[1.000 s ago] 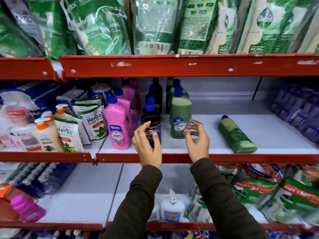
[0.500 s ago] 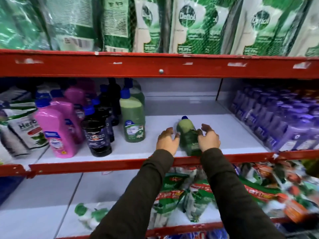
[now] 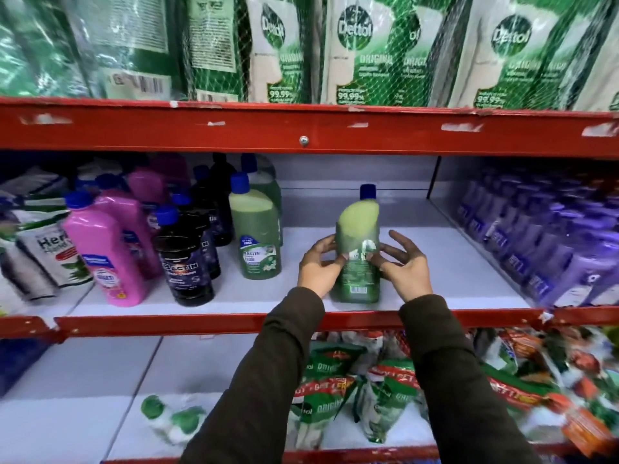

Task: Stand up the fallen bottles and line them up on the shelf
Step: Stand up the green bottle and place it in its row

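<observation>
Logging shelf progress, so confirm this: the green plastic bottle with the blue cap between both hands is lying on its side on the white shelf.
Wrong: in the head view the green plastic bottle with the blue cap stands upright between both hands, left hand and right hand, on the white shelf.

I have one view only, from the head camera: wide-angle, facing the shelving square on and tilted slightly down. It sits close, within arm's reach of the middle shelf (image 3: 469, 272), which fills the centre. The shelf above crosses the top, a lower shelf the bottom. Both sleeves enter from the bottom edge.
</observation>
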